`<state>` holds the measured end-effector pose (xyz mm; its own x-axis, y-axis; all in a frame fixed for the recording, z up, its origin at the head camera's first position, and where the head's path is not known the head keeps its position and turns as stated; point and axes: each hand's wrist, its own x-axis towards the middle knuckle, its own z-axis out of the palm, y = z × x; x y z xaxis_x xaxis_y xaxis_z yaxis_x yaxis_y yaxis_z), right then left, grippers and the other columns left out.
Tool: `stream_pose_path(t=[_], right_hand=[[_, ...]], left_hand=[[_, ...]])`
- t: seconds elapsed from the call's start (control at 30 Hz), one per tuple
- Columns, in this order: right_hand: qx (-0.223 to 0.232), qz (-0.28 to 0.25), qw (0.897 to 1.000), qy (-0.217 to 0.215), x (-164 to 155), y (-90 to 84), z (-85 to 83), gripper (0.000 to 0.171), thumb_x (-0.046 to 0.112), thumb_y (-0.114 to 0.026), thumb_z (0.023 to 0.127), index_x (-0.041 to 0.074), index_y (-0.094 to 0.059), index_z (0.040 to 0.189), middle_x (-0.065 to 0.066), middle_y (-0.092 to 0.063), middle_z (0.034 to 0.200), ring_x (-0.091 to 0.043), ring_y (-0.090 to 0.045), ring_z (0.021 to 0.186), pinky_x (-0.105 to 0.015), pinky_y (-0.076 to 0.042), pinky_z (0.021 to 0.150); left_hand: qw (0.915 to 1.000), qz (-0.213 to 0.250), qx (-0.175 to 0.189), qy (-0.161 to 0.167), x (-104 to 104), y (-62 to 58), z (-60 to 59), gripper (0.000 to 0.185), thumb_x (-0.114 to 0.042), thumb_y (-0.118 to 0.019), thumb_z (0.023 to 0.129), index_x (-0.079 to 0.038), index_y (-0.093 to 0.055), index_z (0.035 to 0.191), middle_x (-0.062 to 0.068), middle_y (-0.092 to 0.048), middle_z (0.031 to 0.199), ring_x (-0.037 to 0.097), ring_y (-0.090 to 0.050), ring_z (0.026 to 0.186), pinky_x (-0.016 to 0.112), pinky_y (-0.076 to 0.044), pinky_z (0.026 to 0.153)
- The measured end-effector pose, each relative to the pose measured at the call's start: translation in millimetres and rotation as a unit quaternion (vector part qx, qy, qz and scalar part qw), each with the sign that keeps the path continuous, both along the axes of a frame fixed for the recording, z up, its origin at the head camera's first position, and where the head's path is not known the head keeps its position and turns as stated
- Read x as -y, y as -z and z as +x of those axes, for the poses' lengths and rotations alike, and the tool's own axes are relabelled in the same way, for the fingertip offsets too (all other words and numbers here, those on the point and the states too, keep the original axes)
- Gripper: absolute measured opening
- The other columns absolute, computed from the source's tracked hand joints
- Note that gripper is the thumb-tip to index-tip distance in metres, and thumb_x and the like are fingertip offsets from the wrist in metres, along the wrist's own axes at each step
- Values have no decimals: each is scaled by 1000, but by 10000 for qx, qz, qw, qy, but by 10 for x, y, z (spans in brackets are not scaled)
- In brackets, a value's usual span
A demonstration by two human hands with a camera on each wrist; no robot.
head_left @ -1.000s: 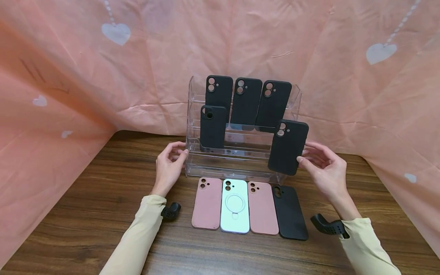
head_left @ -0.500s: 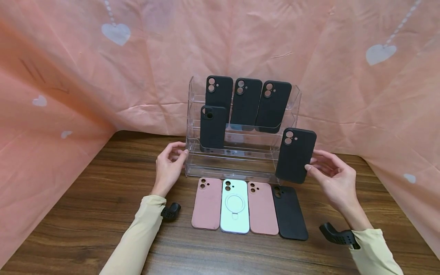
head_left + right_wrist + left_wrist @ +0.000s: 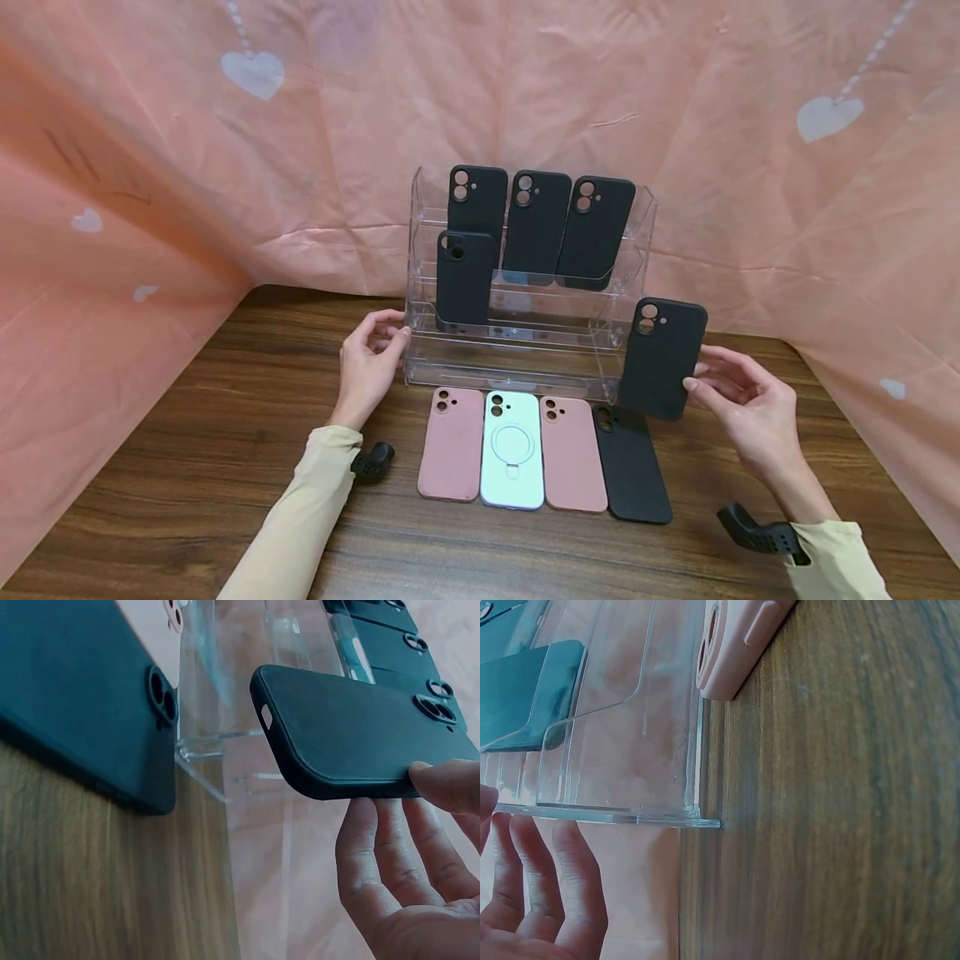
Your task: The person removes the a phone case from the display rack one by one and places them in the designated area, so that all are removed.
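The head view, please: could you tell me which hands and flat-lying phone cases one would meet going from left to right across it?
Left hand → left pink case → white case with a ring → right pink case → flat-lying black case → right hand.

Left hand (image 3: 369, 358): thumb (image 3: 487, 801) and bent fingers (image 3: 577, 877) in pinch | left forearm (image 3: 296, 508): pale-sleeved, slants up and inward | right hand (image 3: 753, 408): pinching, thumb opposite to fingers | right forearm (image 3: 836, 558): also pale-sleeved, leaning inward | hands: well apart
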<state>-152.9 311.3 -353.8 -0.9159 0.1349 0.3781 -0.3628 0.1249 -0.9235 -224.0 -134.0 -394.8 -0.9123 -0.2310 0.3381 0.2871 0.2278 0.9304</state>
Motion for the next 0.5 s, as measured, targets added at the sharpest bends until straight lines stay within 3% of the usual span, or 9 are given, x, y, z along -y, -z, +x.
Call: stream_pose_path(t=[0.2, 0.5], right_hand=[[112, -59, 9996, -264, -92, 67, 40, 50, -20, -70, 83, 5, -68, 126, 7, -76, 94, -3, -76, 79, -18, -62, 66], [237, 153, 9988, -399, -228, 179, 131, 50, -21, -68, 83, 6, -69, 126, 7, -76, 92, -2, -76, 80, -19, -62, 65]], left_hand=[[10000, -15, -17, -14, 5, 1, -1, 21, -12, -72, 95, -12, -72, 116, 7, -65, 89, 10, -67, 69, 31, -63, 59], [10000, -31, -23, 1, 0, -8, 6, 21, -12, -71, 95, -12, -72, 116, 8, -66, 89, 28, -70, 74, 33, -63, 60]])
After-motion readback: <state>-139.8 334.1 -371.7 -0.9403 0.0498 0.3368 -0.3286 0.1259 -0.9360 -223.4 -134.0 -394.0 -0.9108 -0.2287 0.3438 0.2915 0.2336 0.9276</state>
